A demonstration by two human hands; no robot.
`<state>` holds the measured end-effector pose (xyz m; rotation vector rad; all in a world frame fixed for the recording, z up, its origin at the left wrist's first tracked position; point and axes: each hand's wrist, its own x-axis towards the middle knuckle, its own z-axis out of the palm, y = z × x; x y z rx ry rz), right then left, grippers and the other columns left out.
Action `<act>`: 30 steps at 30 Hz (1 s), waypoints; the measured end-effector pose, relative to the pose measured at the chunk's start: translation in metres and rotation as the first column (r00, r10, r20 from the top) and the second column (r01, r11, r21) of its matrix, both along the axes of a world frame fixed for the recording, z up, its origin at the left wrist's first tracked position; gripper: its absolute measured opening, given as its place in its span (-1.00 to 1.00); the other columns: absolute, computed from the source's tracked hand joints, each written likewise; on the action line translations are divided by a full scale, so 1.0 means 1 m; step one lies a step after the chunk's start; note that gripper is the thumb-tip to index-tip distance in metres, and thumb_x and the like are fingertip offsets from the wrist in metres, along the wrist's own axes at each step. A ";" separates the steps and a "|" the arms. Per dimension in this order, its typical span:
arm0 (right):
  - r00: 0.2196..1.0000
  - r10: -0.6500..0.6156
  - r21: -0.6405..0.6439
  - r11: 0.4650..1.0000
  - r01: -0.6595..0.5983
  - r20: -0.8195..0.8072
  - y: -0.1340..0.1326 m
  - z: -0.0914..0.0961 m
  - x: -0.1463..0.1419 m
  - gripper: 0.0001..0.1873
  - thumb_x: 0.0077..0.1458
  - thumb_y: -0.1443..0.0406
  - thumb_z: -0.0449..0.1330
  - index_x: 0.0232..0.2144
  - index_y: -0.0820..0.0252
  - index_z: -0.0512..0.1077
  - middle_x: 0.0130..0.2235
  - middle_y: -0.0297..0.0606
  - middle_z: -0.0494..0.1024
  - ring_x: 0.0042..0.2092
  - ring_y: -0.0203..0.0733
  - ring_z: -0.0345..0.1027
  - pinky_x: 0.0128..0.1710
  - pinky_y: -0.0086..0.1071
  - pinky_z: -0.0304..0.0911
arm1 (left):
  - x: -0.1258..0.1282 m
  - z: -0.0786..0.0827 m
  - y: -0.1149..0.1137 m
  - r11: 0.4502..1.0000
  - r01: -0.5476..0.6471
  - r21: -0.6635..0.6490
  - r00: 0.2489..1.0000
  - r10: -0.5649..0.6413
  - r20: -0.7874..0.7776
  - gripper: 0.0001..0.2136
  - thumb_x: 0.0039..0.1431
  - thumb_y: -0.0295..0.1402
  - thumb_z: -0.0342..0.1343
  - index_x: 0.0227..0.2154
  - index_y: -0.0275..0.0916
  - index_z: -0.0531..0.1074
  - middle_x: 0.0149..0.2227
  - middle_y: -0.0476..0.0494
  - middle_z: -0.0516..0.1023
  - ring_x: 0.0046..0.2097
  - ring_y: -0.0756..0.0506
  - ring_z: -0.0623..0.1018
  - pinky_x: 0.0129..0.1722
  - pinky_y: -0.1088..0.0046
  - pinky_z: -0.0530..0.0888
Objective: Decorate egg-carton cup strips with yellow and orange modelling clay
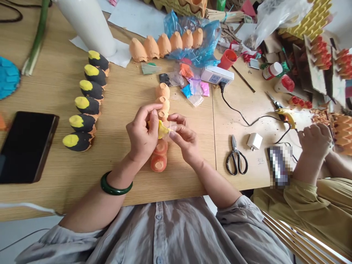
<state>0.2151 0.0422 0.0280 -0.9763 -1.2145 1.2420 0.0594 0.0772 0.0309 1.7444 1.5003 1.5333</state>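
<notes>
My left hand and my right hand meet over the middle of the wooden table. Both pinch a small clear plastic bag holding yellow clay; the fingers of each hand are closed on it. Right beneath the hands lies a strip of orange-painted egg-carton cups, running away from me to its far end. A green bangle circles my left wrist.
A row of black-and-yellow carton cups and a dark phone lie left. Scissors, a white charger, a power strip and small clay bags lie right. Another person's hand rests near a yellow glue gun.
</notes>
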 end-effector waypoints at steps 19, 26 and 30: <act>0.903 -0.250 -0.387 0.916 0.103 -0.350 0.013 0.010 0.006 -0.74 0.32 0.09 0.44 -0.32 0.11 0.63 -0.13 -0.15 0.84 -0.20 -0.09 0.73 -0.15 -0.20 0.76 | -0.005 -0.001 0.007 0.988 -0.041 -0.150 0.989 0.062 0.137 -0.70 0.54 -0.04 0.17 -0.16 -0.08 0.69 -0.20 -0.13 0.79 -0.35 -0.06 0.62 -0.36 0.31 0.46; 0.847 -0.265 -0.414 0.908 0.059 -0.461 0.021 0.007 0.014 -0.86 0.36 0.38 0.36 -0.32 0.16 0.61 -0.21 -0.24 0.84 -0.32 -0.28 0.71 -0.23 -0.41 0.73 | -0.011 -0.013 0.010 0.990 -0.013 -0.141 0.994 0.028 0.104 -0.51 0.53 0.25 0.15 -0.11 -0.05 0.73 -0.26 -0.07 0.77 -0.37 -0.03 0.59 -0.40 0.29 0.34; 0.863 -0.220 -0.396 0.918 0.025 -0.455 0.025 0.001 0.021 -0.75 0.19 0.27 0.55 -0.30 0.12 0.53 -0.25 -0.30 0.82 -0.35 -0.28 0.70 -0.24 -0.40 0.73 | -0.011 -0.018 0.012 0.995 -0.013 -0.103 0.997 0.020 0.068 -0.37 0.51 0.35 0.08 -0.10 -0.14 0.71 -0.31 -0.04 0.73 -0.39 0.00 0.58 -0.40 0.31 0.23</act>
